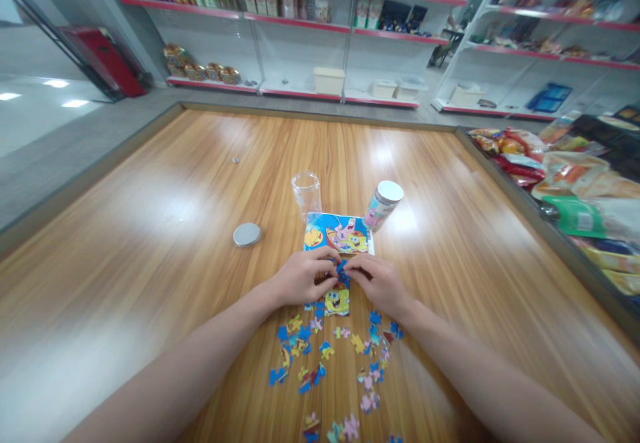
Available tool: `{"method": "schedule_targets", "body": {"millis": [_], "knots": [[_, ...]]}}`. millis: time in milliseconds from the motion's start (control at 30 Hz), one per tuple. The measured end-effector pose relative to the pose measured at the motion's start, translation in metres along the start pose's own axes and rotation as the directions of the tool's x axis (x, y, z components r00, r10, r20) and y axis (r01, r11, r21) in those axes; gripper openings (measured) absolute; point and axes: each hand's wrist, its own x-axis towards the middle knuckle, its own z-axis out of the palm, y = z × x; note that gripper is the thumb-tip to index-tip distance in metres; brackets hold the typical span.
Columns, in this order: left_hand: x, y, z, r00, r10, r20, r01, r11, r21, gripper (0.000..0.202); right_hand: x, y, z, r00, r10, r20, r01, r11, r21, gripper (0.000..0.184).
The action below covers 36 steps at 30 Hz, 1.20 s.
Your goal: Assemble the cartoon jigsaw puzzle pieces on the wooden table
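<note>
A small joined block of jigsaw puzzle (337,302) with a yellow cartoon face lies flat on the wooden table (190,310). At its upper edge, a blue puzzle piece (342,271) shows between my two hands. My left hand (311,275) curls over the block's left side, fingertips closed on pieces that it partly hides. From the other side, my right hand (376,279) pinches at the blue piece with thumb and forefinger. Just beyond my hands is a picture card (340,233) of the cartoon. Loose puzzle pieces (295,340) are scattered nearer to me.
Behind the card stand a clear, glass-like cup (307,195) and a printed cardboard tube (384,204). A round grey lid (247,234) lies to the left. Packaged snacks (575,176) fill the area past the table's right edge. Store shelves (300,23) line the back.
</note>
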Motion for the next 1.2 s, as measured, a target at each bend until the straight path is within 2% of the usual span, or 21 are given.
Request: {"method": "schedule_targets", "body": {"millis": [167, 400, 600, 767, 900, 1033, 1200], "knots": [[-0.001, 0.000, -0.002, 0.999, 0.032, 0.037, -0.033, 0.999, 0.019, 0.011, 0.001, 0.000, 0.000, 1.000, -0.023, 0.010, 0.024, 0.999, -0.037, 0.009], [0.001, -0.001, -0.015, 0.972, 0.160, 0.170, -0.178, 0.979, 0.100, 0.017, 0.001, -0.001, -0.001, 0.999, -0.018, -0.039, 0.014, 0.996, -0.083, 0.008], [0.001, -0.002, -0.013, 0.973, 0.183, 0.138, -0.202, 0.971, 0.132, 0.017, 0.001, 0.000, -0.001, 1.000, -0.012, -0.012, 0.011, 0.994, -0.106, 0.008], [0.002, 0.001, -0.013, 0.968, 0.186, 0.170, -0.214, 0.962, 0.171, 0.024, 0.001, 0.000, -0.001, 1.000, -0.023, 0.016, 0.025, 0.990, -0.135, 0.008], [0.002, 0.001, -0.013, 0.974, 0.173, 0.143, -0.190, 0.974, 0.121, 0.024, 0.002, -0.001, -0.002, 0.999, -0.025, 0.029, 0.029, 0.988, -0.149, 0.010], [0.002, -0.001, -0.010, 0.984, 0.139, 0.115, -0.146, 0.988, 0.057, 0.014, 0.003, -0.002, -0.002, 0.999, -0.035, 0.036, 0.040, 0.988, -0.149, 0.010], [0.002, -0.001, -0.009, 0.985, 0.125, 0.119, -0.133, 0.989, 0.059, 0.013, 0.002, -0.002, -0.002, 0.999, -0.024, 0.023, 0.026, 0.992, -0.125, 0.012]]}}
